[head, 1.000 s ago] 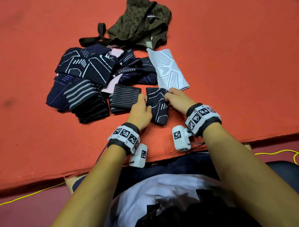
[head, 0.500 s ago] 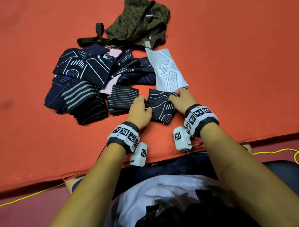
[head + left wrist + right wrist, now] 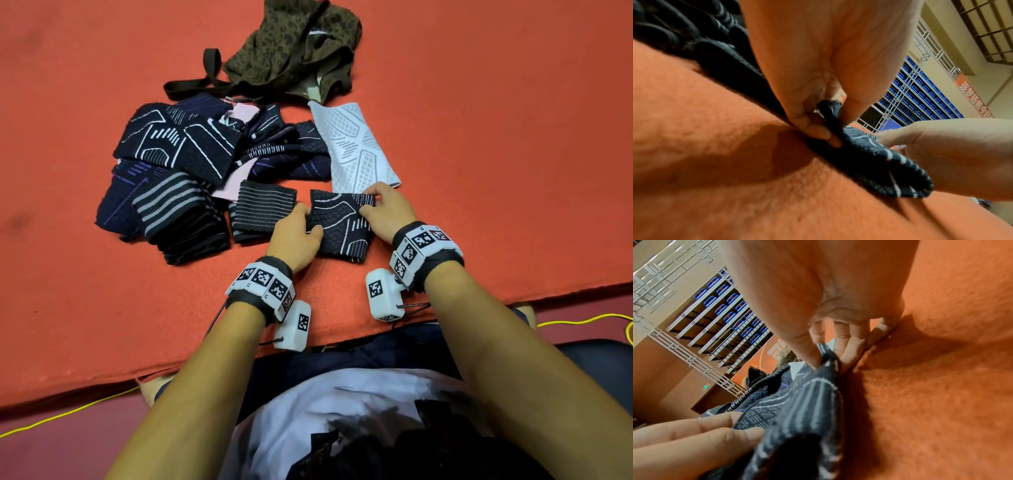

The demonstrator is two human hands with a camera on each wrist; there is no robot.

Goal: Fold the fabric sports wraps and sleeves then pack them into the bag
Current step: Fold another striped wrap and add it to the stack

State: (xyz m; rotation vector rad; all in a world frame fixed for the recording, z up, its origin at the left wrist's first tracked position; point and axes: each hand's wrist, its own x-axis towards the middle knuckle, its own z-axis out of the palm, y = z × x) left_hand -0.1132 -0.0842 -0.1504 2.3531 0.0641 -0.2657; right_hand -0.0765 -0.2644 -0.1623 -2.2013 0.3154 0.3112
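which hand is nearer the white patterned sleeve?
Right. The right hand pinches the dark sleeve just below the white sleeve, at its near end. The left hand pinches the dark sleeve's opposite side, farther away.

Dark patterned sleeve [image 3: 339,222] folded flat on mat; more sleeves piled [image 3: 178,178] beside camouflage bag [image 3: 291,44].

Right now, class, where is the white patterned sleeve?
Head view: the white patterned sleeve lies on the orange mat, between the camouflage bag and the right hand.
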